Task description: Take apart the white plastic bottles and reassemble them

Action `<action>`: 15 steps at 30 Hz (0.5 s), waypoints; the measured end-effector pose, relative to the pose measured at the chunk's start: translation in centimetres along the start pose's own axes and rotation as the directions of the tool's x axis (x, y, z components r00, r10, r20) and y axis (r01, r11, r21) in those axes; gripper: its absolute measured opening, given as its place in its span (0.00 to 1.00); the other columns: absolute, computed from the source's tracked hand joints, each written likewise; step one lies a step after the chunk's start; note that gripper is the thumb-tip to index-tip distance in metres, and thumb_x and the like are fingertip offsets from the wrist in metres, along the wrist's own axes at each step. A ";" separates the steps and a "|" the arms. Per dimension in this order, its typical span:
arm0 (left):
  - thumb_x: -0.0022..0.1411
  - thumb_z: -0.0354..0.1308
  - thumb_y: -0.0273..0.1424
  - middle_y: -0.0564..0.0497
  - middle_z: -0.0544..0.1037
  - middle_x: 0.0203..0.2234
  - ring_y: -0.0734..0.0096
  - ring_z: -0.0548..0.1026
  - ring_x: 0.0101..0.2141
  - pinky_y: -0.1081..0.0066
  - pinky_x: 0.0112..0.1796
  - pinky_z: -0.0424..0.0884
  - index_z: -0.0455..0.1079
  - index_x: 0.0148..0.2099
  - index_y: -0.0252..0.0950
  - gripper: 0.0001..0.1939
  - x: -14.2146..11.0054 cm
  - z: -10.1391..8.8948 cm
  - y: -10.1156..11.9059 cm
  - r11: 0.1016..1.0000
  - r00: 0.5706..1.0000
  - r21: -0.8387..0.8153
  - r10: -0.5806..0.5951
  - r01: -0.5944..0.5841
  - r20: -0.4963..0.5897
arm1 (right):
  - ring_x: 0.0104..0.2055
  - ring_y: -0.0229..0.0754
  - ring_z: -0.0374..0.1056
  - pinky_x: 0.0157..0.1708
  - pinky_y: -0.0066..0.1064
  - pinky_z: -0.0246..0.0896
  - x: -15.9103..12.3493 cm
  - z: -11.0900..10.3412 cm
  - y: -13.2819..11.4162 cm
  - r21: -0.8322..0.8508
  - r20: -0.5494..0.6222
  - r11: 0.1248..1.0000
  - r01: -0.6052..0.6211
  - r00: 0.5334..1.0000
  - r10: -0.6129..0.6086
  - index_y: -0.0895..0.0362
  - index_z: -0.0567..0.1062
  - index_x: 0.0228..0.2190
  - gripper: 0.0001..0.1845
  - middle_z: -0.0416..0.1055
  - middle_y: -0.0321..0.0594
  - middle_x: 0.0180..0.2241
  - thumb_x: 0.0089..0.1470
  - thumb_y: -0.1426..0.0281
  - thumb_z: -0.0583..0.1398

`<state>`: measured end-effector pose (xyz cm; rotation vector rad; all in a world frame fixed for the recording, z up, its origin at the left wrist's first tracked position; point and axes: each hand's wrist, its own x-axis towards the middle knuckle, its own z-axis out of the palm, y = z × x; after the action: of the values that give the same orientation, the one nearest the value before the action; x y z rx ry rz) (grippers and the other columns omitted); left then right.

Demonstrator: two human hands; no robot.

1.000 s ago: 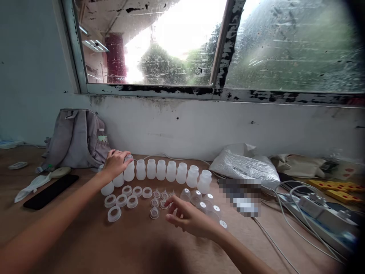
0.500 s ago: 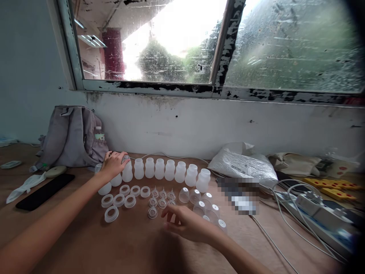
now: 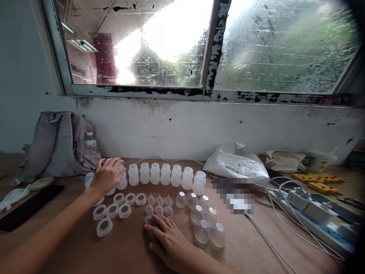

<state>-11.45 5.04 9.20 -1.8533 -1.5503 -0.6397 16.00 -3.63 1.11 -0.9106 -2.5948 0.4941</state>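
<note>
Left of centre, the left hand (image 3: 107, 177) curves over a bottle (image 3: 122, 184), its grip hidden. At lower centre, the right hand's (image 3: 169, 239) fingertips meet a teat (image 3: 148, 219); whether they pinch it, I cannot tell.

On the table (image 3: 245, 243), with the teats (image 3: 159, 209) as the clock's centre, bottles (image 3: 165, 175) stood in an arc around 12. Rings (image 3: 113, 210) lay at 9, caps (image 3: 196, 214) at 3 — a power strip (image 3: 332, 231) well beyond them. The left hand (image 3: 107, 177) was at 10, over the arc's left end — a backpack (image 3: 59, 146) farther out. A parcel (image 3: 236, 165) lay at 2, the right hand (image 3: 173, 241) at 5.
</note>
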 end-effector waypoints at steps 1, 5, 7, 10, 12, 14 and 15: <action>0.59 0.46 0.36 0.42 0.72 0.43 0.56 0.67 0.44 0.56 0.48 0.52 0.67 0.43 0.34 0.15 -0.5 -0.5 0.6 0.999 0.999 -0.023 0.037 -0.037 -0.009 | 0.57 0.49 0.48 0.55 0.43 0.44 -0.1 0.1 0.1 -0.006 0.000 1.000 -0.003 1.000 0.003 0.50 0.60 0.53 0.24 0.52 0.45 0.57 0.55 0.62 0.52; 0.58 0.48 0.35 0.47 0.75 0.35 0.60 0.69 0.39 0.60 0.43 0.57 0.69 0.30 0.36 0.12 -4.4 -1.7 3.6 0.981 0.983 -0.114 0.167 -0.157 0.080 | 0.57 0.48 0.49 0.55 0.41 0.44 -0.2 0.1 0.2 -0.014 -0.018 1.000 0.004 1.000 -0.004 0.52 0.60 0.52 0.23 0.54 0.45 0.56 0.55 0.61 0.50; 0.58 0.49 0.35 0.46 0.74 0.37 0.59 0.69 0.39 0.60 0.42 0.58 0.70 0.33 0.36 0.11 -7.0 -1.3 4.7 0.978 0.977 -0.121 0.184 -0.171 0.105 | 0.55 0.46 0.51 0.54 0.39 0.45 -0.1 0.1 0.3 -0.010 -0.026 0.999 0.039 0.999 -0.039 0.51 0.62 0.51 0.22 0.57 0.44 0.54 0.54 0.62 0.52; 0.57 0.50 0.35 0.44 0.74 0.38 0.57 0.69 0.40 0.57 0.42 0.57 0.69 0.35 0.35 0.10 -9.8 -0.1 5.3 0.984 0.979 -0.098 0.163 -0.151 0.121 | 0.51 0.43 0.56 0.51 0.36 0.49 0.2 0.4 0.6 0.005 -0.038 0.993 0.116 0.992 -0.116 0.51 0.68 0.46 0.18 0.63 0.41 0.49 0.52 0.64 0.54; 0.56 0.50 0.34 0.44 0.74 0.38 0.55 0.69 0.40 0.56 0.43 0.57 0.69 0.34 0.35 0.10 -10.6 0.6 5.3 0.985 0.980 -0.110 0.149 -0.135 0.132 | 0.49 0.42 0.58 0.50 0.34 0.51 0.4 0.6 0.8 0.025 -0.066 0.987 0.156 0.986 -0.154 0.51 0.72 0.41 0.14 0.66 0.39 0.47 0.51 0.66 0.55; 0.56 0.50 0.33 0.46 0.74 0.37 0.57 0.69 0.40 0.55 0.44 0.55 0.69 0.34 0.37 0.08 -10.8 0.8 5.2 0.977 0.976 -0.170 0.155 -0.129 0.153 | 0.48 0.42 0.58 0.49 0.34 0.52 0.4 0.7 0.8 0.062 -0.105 0.984 0.167 0.981 -0.160 0.53 0.75 0.37 0.12 0.68 0.39 0.46 0.50 0.68 0.55; 0.57 0.50 0.32 0.46 0.74 0.38 0.58 0.69 0.41 0.54 0.45 0.54 0.68 0.33 0.38 0.07 -10.7 0.8 5.2 0.967 0.972 -0.216 0.169 -0.132 0.163 | 0.48 0.43 0.59 0.49 0.34 0.52 0.4 0.7 0.8 0.088 -0.120 0.982 0.164 0.981 -0.153 0.53 0.75 0.35 0.11 0.68 0.39 0.46 0.50 0.69 0.56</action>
<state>-8.39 -2.18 0.23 -2.2137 -1.4813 -0.5919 15.80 -2.92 0.24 -0.6728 -2.4918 0.5060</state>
